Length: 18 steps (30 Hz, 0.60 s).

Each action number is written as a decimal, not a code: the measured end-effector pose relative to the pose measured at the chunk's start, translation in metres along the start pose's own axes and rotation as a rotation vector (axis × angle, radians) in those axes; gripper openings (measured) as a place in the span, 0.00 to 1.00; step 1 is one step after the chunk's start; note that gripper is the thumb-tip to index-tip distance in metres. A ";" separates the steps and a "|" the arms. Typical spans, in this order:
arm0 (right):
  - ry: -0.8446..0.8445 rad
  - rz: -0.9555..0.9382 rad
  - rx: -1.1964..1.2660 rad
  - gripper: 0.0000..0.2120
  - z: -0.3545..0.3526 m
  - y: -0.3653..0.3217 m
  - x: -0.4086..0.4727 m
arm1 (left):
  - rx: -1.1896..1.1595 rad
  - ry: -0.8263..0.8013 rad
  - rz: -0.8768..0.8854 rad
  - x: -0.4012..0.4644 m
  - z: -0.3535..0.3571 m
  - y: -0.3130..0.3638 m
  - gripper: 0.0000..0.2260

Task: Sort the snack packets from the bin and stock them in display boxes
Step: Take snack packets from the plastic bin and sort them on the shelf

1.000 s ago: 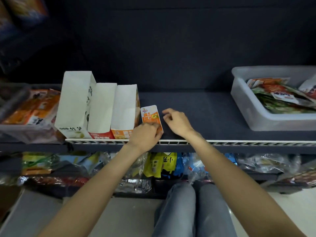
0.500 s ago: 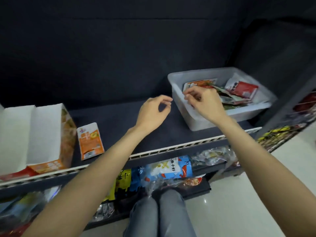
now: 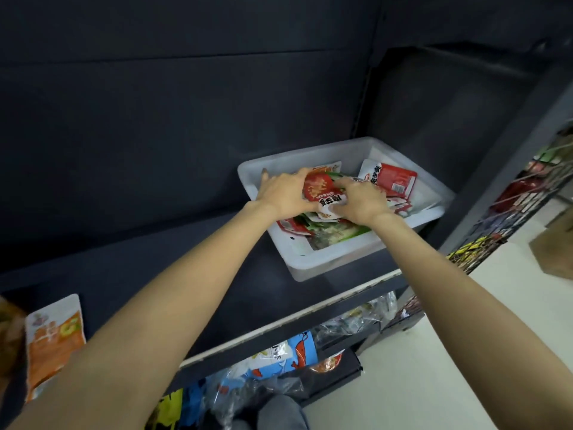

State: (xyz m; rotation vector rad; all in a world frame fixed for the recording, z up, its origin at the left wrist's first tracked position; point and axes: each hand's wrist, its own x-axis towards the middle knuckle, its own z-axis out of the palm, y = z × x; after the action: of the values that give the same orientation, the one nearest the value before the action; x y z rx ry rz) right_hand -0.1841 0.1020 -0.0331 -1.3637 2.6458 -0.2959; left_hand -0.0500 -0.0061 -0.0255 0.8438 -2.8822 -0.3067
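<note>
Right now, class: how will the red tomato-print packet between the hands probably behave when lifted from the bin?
The red tomato-print packet looks flat and thin, so probably light and floppy. Its glossy film may slip, which may be why both the left hand and right hand are on it. Lying on loose packets in the bin, it may drag neighbours along.

Forearms bare, no sleeves; no rings or watch visible; trousers grey-blue, probably denim.
</note>
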 end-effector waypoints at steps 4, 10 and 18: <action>0.059 -0.149 0.301 0.25 -0.008 -0.003 -0.006 | 0.046 0.119 0.168 0.004 -0.002 -0.009 0.40; 0.238 -0.365 0.851 0.19 -0.048 -0.031 -0.045 | -0.188 0.215 0.314 -0.031 -0.029 -0.021 0.29; 0.125 -0.309 1.176 0.16 -0.020 -0.108 -0.091 | -1.016 0.477 -0.108 -0.144 -0.034 -0.045 0.06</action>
State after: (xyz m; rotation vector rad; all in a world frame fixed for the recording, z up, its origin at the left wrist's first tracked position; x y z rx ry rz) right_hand -0.0514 0.1176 0.0165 -1.2361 1.6540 -1.6510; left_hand 0.0997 0.0292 -0.0112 0.7040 -1.8455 -1.2281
